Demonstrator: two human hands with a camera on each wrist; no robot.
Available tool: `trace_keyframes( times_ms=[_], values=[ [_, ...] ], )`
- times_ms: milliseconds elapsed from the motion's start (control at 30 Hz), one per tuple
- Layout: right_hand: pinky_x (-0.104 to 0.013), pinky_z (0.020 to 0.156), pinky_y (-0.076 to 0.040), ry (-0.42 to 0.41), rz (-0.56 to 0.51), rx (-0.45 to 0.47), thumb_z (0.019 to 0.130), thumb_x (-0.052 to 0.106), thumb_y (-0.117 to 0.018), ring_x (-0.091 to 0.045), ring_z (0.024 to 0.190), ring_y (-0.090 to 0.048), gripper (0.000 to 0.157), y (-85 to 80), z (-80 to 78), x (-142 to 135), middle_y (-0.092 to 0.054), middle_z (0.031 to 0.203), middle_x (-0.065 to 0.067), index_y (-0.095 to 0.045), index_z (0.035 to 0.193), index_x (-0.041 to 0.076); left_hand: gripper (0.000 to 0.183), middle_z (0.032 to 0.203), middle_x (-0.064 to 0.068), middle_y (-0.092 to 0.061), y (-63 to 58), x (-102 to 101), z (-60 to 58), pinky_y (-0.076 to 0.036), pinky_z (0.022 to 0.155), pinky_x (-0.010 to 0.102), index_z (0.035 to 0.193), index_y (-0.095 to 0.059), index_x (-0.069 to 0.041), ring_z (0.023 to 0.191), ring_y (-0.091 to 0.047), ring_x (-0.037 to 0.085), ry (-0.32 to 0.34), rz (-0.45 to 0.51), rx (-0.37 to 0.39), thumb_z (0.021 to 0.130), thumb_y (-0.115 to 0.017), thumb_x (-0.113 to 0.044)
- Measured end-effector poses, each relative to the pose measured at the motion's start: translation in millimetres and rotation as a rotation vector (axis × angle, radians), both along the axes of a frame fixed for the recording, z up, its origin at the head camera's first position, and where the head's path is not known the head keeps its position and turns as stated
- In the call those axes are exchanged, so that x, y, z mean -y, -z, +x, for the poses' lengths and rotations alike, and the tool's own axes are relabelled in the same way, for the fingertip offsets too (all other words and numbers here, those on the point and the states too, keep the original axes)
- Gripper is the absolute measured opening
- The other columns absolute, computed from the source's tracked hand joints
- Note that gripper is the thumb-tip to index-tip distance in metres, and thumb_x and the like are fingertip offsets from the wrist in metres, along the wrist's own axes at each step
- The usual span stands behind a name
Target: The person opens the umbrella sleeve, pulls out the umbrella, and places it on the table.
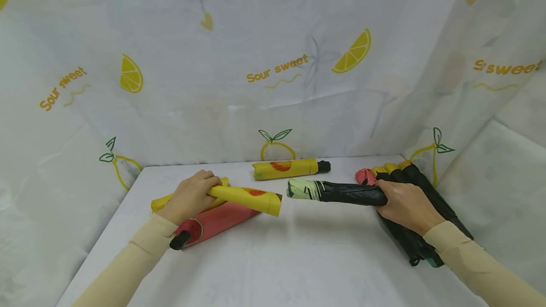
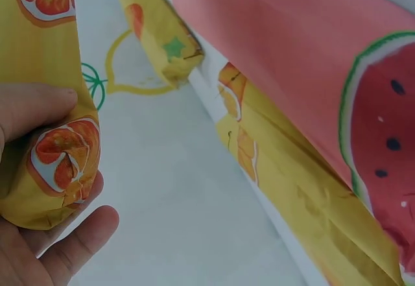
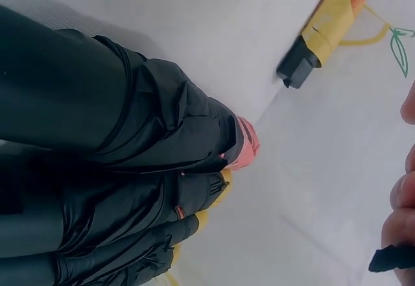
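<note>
My left hand [image 1: 192,198] grips a yellow umbrella cover [image 1: 247,198] printed with orange slices, its wide flat end pointing right. In the left wrist view the thumb presses on the crumpled end of this cover [image 2: 39,59]; whether anything is inside cannot be seen. Facing it across a small gap is a rolled black umbrella [image 1: 350,193] with a pale green, black-lined end. My right hand [image 1: 405,205] holds that umbrella by its right end, above the table. Only fingertips [image 3: 403,224] of the right hand show in the right wrist view.
Below the left hand lie a pink watermelon-print umbrella [image 1: 226,219] and another yellow orange-print one [image 1: 161,203]. A yellow-covered umbrella [image 1: 286,168] with a black end lies at the back of the white table [image 1: 298,269]. Several black umbrellas [image 1: 431,191] with yellow or pink ends lie under the right hand.
</note>
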State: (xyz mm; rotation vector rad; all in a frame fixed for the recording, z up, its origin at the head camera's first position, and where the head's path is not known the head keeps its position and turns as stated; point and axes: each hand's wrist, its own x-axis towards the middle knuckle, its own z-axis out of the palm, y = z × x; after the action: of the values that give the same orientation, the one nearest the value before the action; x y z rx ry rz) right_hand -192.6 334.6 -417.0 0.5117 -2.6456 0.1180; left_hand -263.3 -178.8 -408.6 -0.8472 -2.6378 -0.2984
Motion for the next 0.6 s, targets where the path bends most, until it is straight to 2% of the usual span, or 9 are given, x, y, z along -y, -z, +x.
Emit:
trace_keyframes(
  times_ms=[133, 367, 600],
  values=[
    [-0.047, 0.069, -0.062, 0.009, -0.001, 0.013, 0.070, 0.013, -0.088, -0.023, 0.071, -0.069, 0.045, 1.1, 1.1, -0.7, -0.076, 0.088, -0.015, -0.068, 0.106, -0.005, 0.019, 0.087, -0.006, -0.062, 0.5, 5.9, 1.0, -0.051, 0.065, 0.028, 0.093, -0.071, -0.016, 0.081, -0.052, 0.011, -0.031, -0.012, 0.024, 0.079, -0.079, -0.005],
    [-0.048, 0.070, -0.062, 0.037, -0.009, 0.045, 0.072, 0.014, -0.088, -0.019, 0.067, -0.066, 0.036, 2.9, 2.9, -3.6, -0.074, 0.083, -0.012, -0.065, 0.097, 0.000, 0.018, 0.088, -0.005, -0.063, 4.5, 19.6, 0.8, -0.050, 0.065, 0.031, 0.097, -0.072, -0.014, 0.083, -0.054, 0.013, -0.101, 0.004, 0.073, 0.082, -0.076, -0.007],
    [-0.044, 0.063, -0.059, 0.058, -0.017, 0.060, 0.073, 0.017, -0.087, -0.012, 0.060, -0.056, 0.033, 4.2, 4.4, -11.5, -0.071, 0.076, -0.005, -0.062, 0.091, 0.005, 0.018, 0.094, -0.002, -0.067, 8.3, 39.8, -2.5, -0.054, 0.072, 0.040, 0.102, -0.072, -0.013, 0.089, -0.060, 0.017, -0.157, 0.030, 0.092, 0.085, -0.069, -0.008]
  ],
)
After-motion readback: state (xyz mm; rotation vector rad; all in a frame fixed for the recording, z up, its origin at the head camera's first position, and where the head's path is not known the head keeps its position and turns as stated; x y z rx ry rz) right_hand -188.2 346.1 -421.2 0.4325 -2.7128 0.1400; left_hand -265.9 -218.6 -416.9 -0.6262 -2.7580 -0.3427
